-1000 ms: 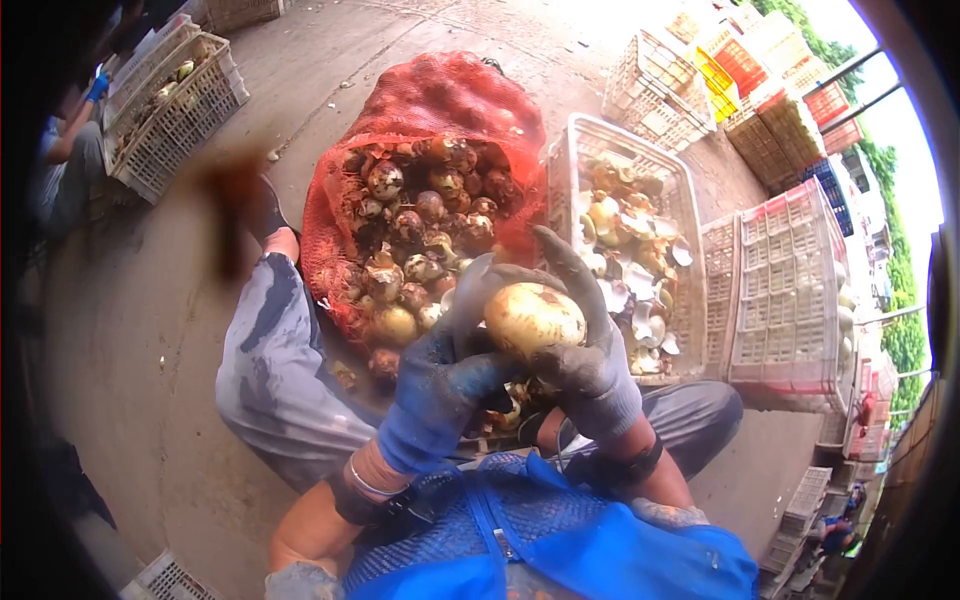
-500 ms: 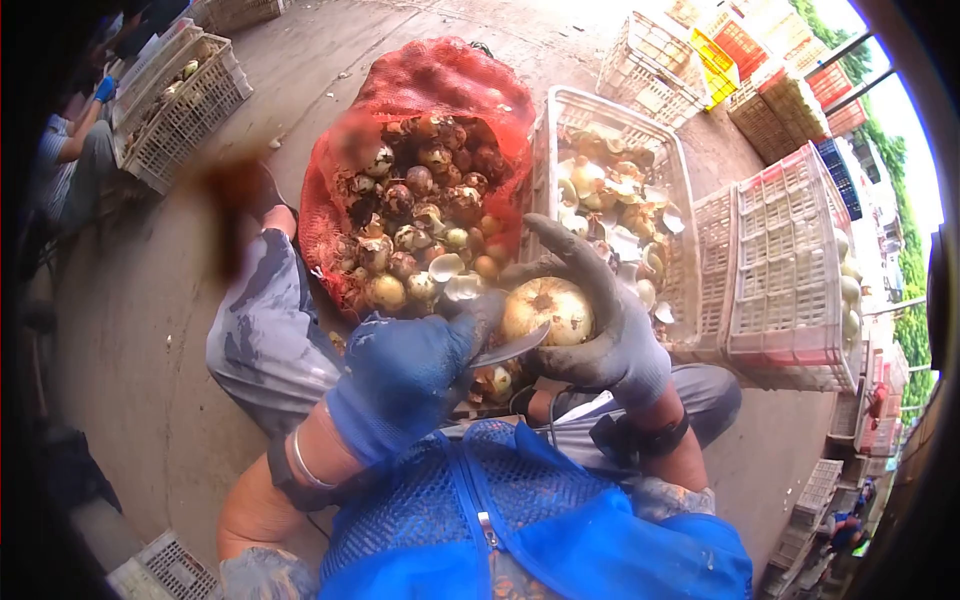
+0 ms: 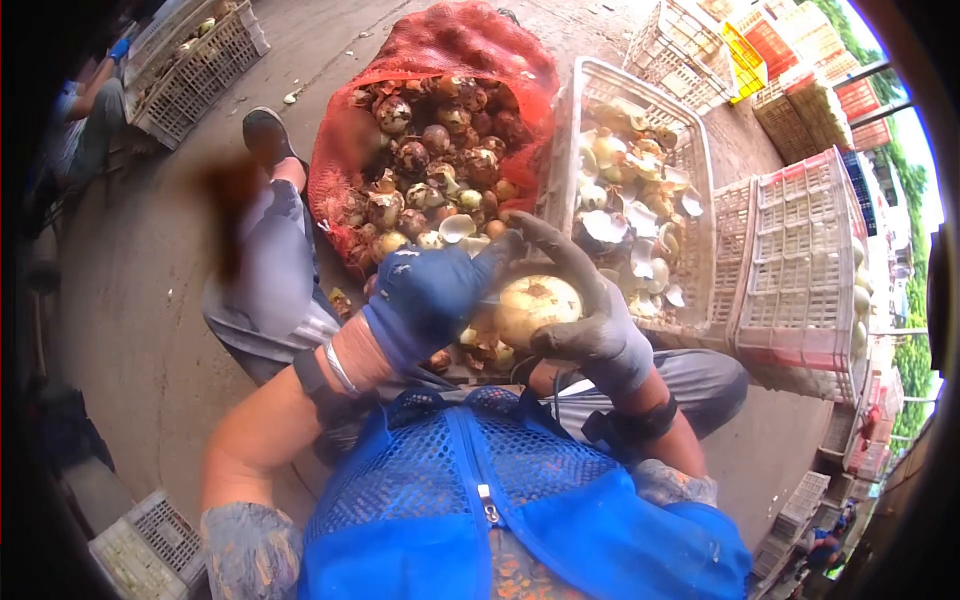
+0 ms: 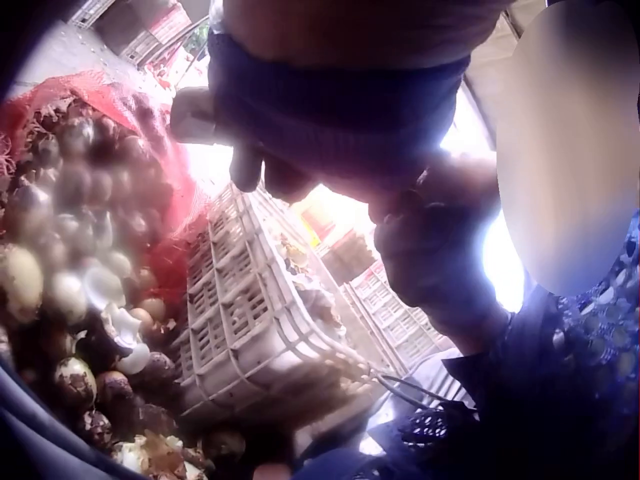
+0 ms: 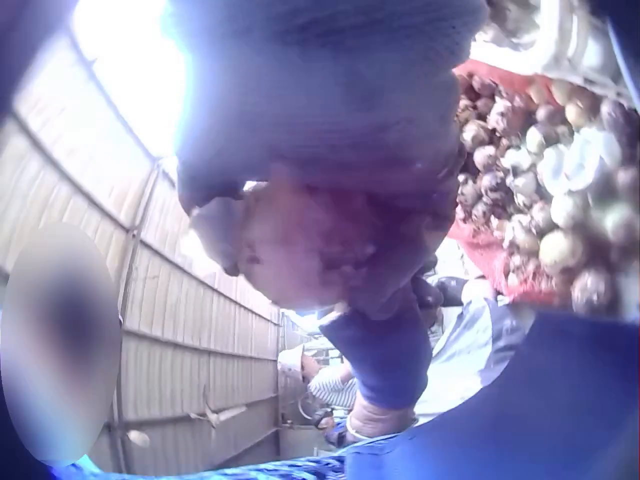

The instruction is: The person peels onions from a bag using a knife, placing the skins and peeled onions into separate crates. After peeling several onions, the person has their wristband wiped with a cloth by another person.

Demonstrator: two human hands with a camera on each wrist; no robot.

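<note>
In the head view, my right hand [image 3: 605, 335], in a dirty grey glove, cups a large pale onion [image 3: 538, 308] with thumb and fingers round its far side. My left hand [image 3: 425, 290], in a blue glove, is closed round a small knife, nearly all of it hidden now behind the hand. Its fingertips are right at the onion's left side. Just beyond the hands, a red mesh bag [image 3: 455, 45] lies with its mouth toward me, full of brownish onions [image 3: 435, 140]. The right wrist view shows the onion [image 5: 300, 245] in the grip, backlit.
Right of the bag stands a white plastic crate [image 3: 640, 90] with peels and cut onion skins. Stacked crates [image 3: 800, 270] rise farther right. At the far left, a person [image 3: 100, 95] sits beside another crate [image 3: 205, 85]. Below the hands lie scraps of skin [image 3: 485, 350].
One second ago both hands were round the onion. Then the left hand showed a curved blade at the onion's front; now it has risen beside the onion, which is tilted in the right hand.
</note>
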